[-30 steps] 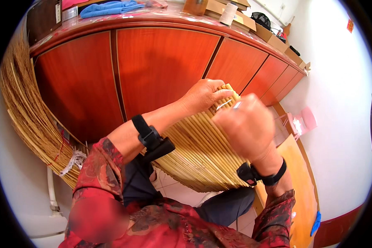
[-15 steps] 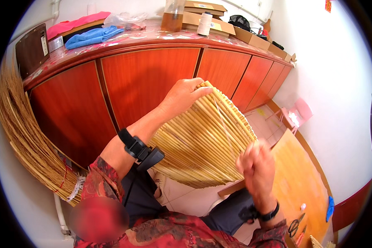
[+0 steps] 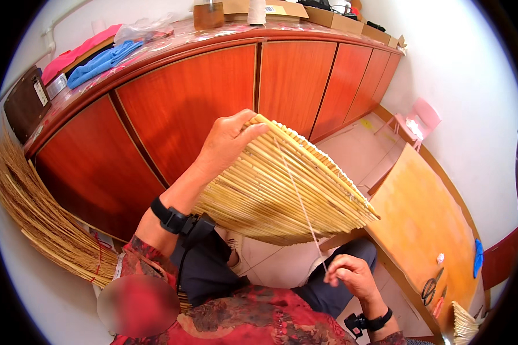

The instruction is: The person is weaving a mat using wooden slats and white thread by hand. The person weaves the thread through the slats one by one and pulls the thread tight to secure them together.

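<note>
My left hand (image 3: 227,141) grips the upper corner of a yellow mat of stalks (image 3: 282,192), fingers over its top edge and thumb across the face. The mat slants above my knees, its upper rim stitched with white cord. A pale string (image 3: 299,195) runs from near that corner down across the stalks to my right hand (image 3: 348,276). That hand is closed on the string, low and to the right of the mat, fingers curled.
A red cabinet (image 3: 186,103) spans the back, with cloths and boxes on top. Long dry stalks (image 3: 40,224) lean at left. A wooden board (image 3: 411,207) at right carries scissors (image 3: 429,290) and red-handled tool (image 3: 440,303). A pink chair (image 3: 423,121) stands by the wall.
My right hand has moved from the mat's top corner down and right, drawing the string out. My left hand, still gripping the mat, has shifted left, and the mat has turned more face-on.
</note>
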A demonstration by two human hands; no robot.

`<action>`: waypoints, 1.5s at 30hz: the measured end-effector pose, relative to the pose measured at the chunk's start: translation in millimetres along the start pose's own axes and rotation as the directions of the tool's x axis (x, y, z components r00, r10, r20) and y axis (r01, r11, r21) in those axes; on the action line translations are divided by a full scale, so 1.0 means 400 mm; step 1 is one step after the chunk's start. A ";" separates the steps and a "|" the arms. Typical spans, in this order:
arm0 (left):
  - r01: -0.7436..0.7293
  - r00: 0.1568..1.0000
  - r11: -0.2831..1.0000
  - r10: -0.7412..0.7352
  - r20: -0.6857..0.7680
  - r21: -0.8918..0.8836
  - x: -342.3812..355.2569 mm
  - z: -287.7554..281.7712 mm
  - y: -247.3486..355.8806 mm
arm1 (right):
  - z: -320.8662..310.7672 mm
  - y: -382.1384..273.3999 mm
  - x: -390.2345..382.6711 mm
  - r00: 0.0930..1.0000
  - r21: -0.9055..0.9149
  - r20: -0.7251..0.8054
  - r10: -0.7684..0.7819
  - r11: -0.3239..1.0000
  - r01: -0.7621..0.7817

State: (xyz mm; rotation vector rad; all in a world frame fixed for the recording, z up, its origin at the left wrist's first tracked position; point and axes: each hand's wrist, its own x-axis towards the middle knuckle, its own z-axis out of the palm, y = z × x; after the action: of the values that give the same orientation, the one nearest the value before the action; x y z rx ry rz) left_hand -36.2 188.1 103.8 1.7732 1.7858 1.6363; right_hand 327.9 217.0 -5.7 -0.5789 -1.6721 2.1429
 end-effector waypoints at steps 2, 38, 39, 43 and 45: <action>-0.014 1.000 1.000 0.014 -0.012 0.019 -0.026 -0.025 0.004 | 0.009 -0.010 0.053 0.992 -0.259 0.080 -0.097 0.959 0.114; 0.221 0.851 0.936 -0.323 0.414 0.275 -0.053 0.267 -0.109 | 0.080 0.050 0.396 0.837 -0.102 -0.461 -0.295 0.954 0.280; 0.200 0.875 0.943 -0.295 0.385 0.267 -0.046 0.273 -0.110 | 0.072 0.043 0.390 0.724 -0.256 -0.476 -0.500 0.866 0.430; 0.212 0.914 0.961 -0.259 0.314 0.176 -0.017 0.286 -0.136 | 0.022 0.006 0.394 0.524 -0.395 -0.357 -0.773 0.633 0.665; 0.214 0.909 0.957 -0.268 0.318 0.193 -0.014 0.299 -0.141 | 0.027 -0.007 0.409 0.563 -0.214 -0.356 -0.746 0.652 0.728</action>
State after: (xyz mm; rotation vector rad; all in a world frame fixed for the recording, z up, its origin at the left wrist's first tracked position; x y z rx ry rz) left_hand 17.0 267.3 12.0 1.6842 1.9109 1.0468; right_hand 182.9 293.1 -16.7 -0.2288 -1.3622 1.2518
